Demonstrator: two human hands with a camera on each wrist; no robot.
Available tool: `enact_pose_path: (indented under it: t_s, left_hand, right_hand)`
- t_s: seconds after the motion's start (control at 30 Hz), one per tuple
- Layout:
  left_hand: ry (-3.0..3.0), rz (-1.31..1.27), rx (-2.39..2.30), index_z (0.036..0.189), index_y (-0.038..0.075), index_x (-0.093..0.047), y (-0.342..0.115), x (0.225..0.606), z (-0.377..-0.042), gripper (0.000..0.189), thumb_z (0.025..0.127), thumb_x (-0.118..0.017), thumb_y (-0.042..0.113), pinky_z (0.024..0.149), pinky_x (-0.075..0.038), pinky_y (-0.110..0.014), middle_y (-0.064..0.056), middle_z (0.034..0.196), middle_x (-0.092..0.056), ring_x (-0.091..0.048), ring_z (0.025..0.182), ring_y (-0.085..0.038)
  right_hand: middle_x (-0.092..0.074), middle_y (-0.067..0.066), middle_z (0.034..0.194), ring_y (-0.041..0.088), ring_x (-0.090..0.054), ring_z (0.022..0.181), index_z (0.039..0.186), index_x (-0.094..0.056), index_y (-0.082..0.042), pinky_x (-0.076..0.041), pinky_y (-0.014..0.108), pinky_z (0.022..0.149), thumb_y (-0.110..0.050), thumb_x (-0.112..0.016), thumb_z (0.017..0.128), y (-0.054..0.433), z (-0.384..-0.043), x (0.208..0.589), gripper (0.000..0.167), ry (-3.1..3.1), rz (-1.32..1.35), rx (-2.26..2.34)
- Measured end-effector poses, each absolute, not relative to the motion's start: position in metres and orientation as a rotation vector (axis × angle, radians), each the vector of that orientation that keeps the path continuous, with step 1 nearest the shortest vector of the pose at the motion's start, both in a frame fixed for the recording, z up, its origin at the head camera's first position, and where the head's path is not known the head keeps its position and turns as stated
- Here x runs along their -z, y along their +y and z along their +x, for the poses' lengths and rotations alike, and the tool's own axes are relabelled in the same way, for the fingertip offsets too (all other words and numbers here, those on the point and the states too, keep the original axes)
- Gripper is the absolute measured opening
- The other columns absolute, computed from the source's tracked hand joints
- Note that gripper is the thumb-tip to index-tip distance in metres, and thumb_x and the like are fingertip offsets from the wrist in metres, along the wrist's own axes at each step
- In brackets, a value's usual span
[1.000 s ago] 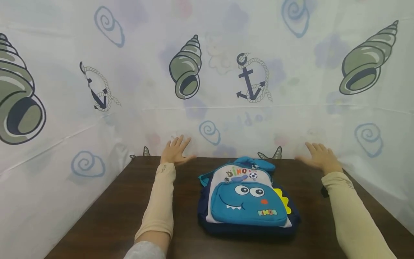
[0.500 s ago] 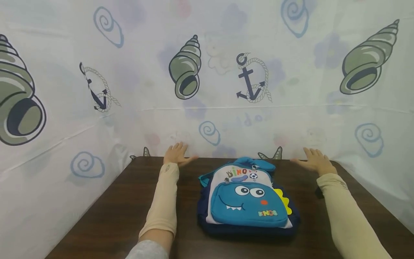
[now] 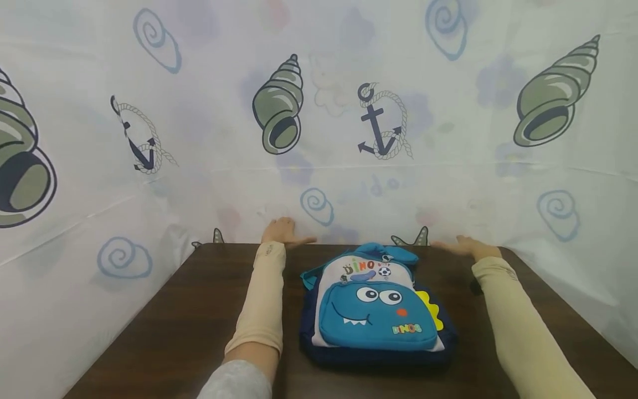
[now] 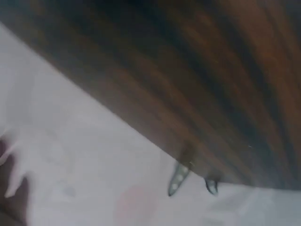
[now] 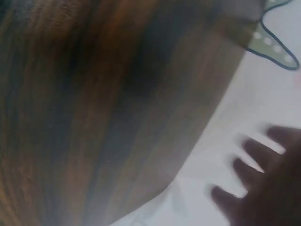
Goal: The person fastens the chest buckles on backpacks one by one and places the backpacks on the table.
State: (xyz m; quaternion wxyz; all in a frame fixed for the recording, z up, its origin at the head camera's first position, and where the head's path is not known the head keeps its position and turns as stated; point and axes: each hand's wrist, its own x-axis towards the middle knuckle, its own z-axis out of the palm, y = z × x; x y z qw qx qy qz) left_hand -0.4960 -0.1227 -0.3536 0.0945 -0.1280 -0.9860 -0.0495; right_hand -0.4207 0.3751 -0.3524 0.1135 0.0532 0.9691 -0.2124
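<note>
A child's backpack (image 3: pixel 379 310) in blue, white and navy, with a dinosaur face and yellow spikes, lies front side up on the dark wooden table (image 3: pixel 199 321). Beyond its upper left corner, near the table's far edge, is my left hand (image 3: pixel 283 231), thumb stretched toward the bag. My right hand (image 3: pixel 468 246) is on the other side, its thumb also pointing inward. Both hands hold nothing and stay apart from the backpack. In the right wrist view, spread, blurred fingers (image 5: pixel 254 165) show; the left wrist view catches only part of the left hand (image 4: pixel 14 188).
A white curtain (image 3: pixel 329 138) printed with shells, anchors and starfish hangs behind the table and along its sides. The table's far edge meets it just past the hands. Bare wood lies to the left and right of the backpack.
Both hands have moved inward, the left to the right and the right to the left and lower. The whole view has shifted slightly. The backpack stays in place on the table.
</note>
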Motion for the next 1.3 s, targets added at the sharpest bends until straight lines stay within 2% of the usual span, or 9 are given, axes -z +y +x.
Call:
enact_pose_path:
  t_s: [0.07,0.13,0.27,0.43,0.6,0.7,0.93,1.13,1.3]
  left_hand:
    - [-2.999,-0.272,0.279,0.115,-0.001,-0.068,-0.118,0.346,-0.493,0.097,0.080,-0.044,0.087,0.080,-0.054,-0.043,-0.017,0.102,-0.069,-0.067,0.090,-0.030]
    - [-3.133,-0.143,0.495,0.123,0.002,-0.066,-0.114,0.341,-0.488,0.098,0.080,-0.043,0.087,0.076,-0.056,-0.042,-0.016,0.106,-0.069,-0.067,0.090,-0.029]
    - [-3.347,0.105,1.044,0.139,-0.003,-0.054,-0.111,0.334,-0.473,0.110,0.075,-0.053,0.087,0.088,-0.057,-0.047,-0.024,0.127,-0.065,-0.067,0.108,-0.037]
    - [-3.522,0.094,1.421,0.130,-0.016,-0.055,-0.115,0.334,-0.473,0.101,0.082,-0.059,0.074,0.099,-0.053,-0.049,-0.033,0.121,-0.065,-0.067,0.110,-0.043]
    - [-3.656,-0.055,1.451,0.130,-0.011,-0.058,-0.128,0.346,-0.490,0.097,0.086,-0.050,0.075,0.102,-0.051,-0.049,-0.028,0.124,-0.065,-0.065,0.114,-0.040]
    - [-3.619,-0.110,1.436,0.129,-0.003,-0.062,-0.138,0.356,-0.496,0.100,0.082,-0.045,0.083,0.096,-0.053,-0.047,-0.021,0.120,-0.068,-0.066,0.111,-0.035]
    - [-3.282,-0.425,1.338,0.139,0.002,-0.055,-0.139,0.379,-0.467,0.093,0.089,-0.040,0.079,0.098,-0.052,-0.050,-0.019,0.135,-0.062,-0.064,0.115,-0.032]
    - [-3.000,-0.628,1.085,0.141,0.012,-0.055,-0.138,0.406,-0.430,0.078,0.092,-0.046,0.072,0.111,-0.039,-0.058,-0.011,0.143,-0.056,-0.052,0.133,-0.033]
    - [-2.945,-0.685,0.945,0.140,0.015,-0.055,-0.134,0.407,-0.407,0.075,0.091,-0.050,0.071,0.112,-0.038,-0.058,-0.010,0.145,-0.053,-0.050,0.134,-0.032]
  right_hand:
    - [-0.017,0.046,0.151,0.061,-0.026,0.137,0.150,-0.012,0.018,-0.032,0.072,0.107,-0.091,-0.044,0.074,0.375,-0.423,0.347,0.137,2.764,0.178,0.671]
    - [-0.031,0.046,0.145,0.059,-0.040,0.130,0.146,-0.022,0.021,-0.044,0.065,0.102,-0.084,-0.048,0.080,0.374,-0.423,0.344,0.126,2.679,0.198,0.737]
    - [-0.055,0.043,0.124,0.050,-0.062,0.111,0.130,-0.040,0.026,-0.057,0.049,0.089,-0.063,-0.047,0.095,0.374,-0.419,0.341,0.097,2.518,0.174,0.820]
    - [-0.070,0.029,0.105,0.037,-0.072,0.095,0.116,-0.058,0.020,-0.060,0.042,0.085,-0.059,-0.047,0.097,0.378,-0.413,0.344,0.081,2.452,0.187,0.798]
    - [-0.068,0.030,0.111,0.036,-0.071,0.100,0.120,-0.056,0.018,-0.053,0.050,0.098,-0.062,-0.045,0.097,0.384,-0.416,0.349,0.083,2.352,0.158,0.827]
    - [-0.065,0.029,0.118,0.038,-0.067,0.107,0.128,-0.049,0.016,-0.049,0.056,0.101,-0.064,-0.044,0.097,0.385,-0.413,0.351,0.086,2.324,0.120,0.877]
    - [-0.066,0.012,0.099,0.024,-0.064,0.092,0.125,-0.055,0.006,-0.055,0.044,0.093,-0.058,-0.050,0.098,0.382,-0.390,0.363,0.070,2.443,-0.032,1.005]
    - [-0.063,0.018,0.128,0.030,-0.061,0.115,0.134,-0.056,0.002,-0.049,0.055,0.102,-0.049,-0.047,0.102,0.376,-0.361,0.375,0.062,2.656,-0.343,0.905]
    - [-0.055,0.020,0.139,0.040,-0.050,0.128,0.140,-0.053,-0.003,-0.038,0.067,0.106,-0.052,-0.048,0.100,0.368,-0.342,0.384,0.063,2.666,-0.331,0.957]
